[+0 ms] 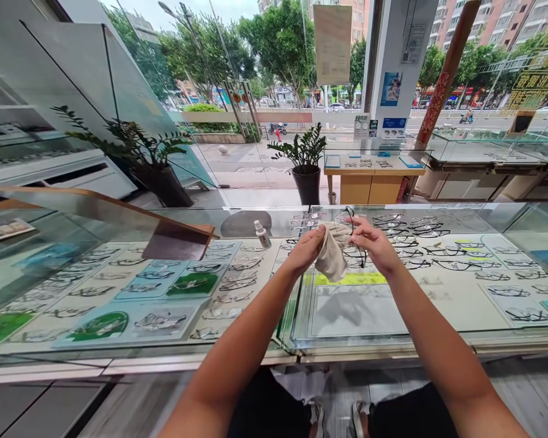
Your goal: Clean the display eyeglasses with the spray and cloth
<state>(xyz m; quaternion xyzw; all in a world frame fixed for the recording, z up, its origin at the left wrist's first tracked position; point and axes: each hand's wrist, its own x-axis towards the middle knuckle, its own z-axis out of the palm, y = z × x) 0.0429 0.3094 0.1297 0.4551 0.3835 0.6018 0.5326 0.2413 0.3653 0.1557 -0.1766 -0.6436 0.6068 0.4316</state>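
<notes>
My left hand [305,248] is closed on a beige cleaning cloth [332,258] that hangs down between both hands. My right hand [373,243] pinches a pair of dark-framed glasses [354,234], with the cloth pressed against one lens. Both hands are held just above the glass top of the display counter [360,316]. A small white spray bottle [262,234] stands on the glass just left of my left hand.
Under the glass lie several rows of eyeglass frames [420,234] on white, blue and green trays. A raised glass lid [95,213] stands at the left. Potted plants [305,161], another counter [374,176] and the shop window lie beyond.
</notes>
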